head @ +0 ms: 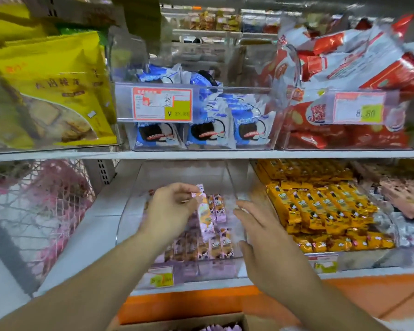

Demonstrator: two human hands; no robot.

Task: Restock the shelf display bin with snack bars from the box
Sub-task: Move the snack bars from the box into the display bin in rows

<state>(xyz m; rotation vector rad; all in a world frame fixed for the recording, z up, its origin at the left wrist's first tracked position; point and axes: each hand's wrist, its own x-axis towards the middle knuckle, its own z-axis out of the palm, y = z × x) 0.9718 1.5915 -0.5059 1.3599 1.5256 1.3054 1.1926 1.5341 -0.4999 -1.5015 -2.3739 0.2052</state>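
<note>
A clear plastic display bin (232, 177) sits on the lower shelf and holds several pink-purple snack bars (215, 247) lined up toward its front. My left hand (170, 209) is over the bin and pinches one pink snack bar (204, 211) by its top end, the bar hanging down over the rows. My right hand (261, 232) hovers at the bin's right side with fingers spread, holding nothing. The cardboard box (184, 322) shows at the bottom edge with more pink bars (225, 328) inside.
Right of the bin lies a bin of orange-yellow bars (320, 211), then pink packs (404, 197). The shelf above carries yellow bags (53, 91), blue-white cookie packs (215, 125) and red packs (344, 68). A pink net (46, 206) hangs at left.
</note>
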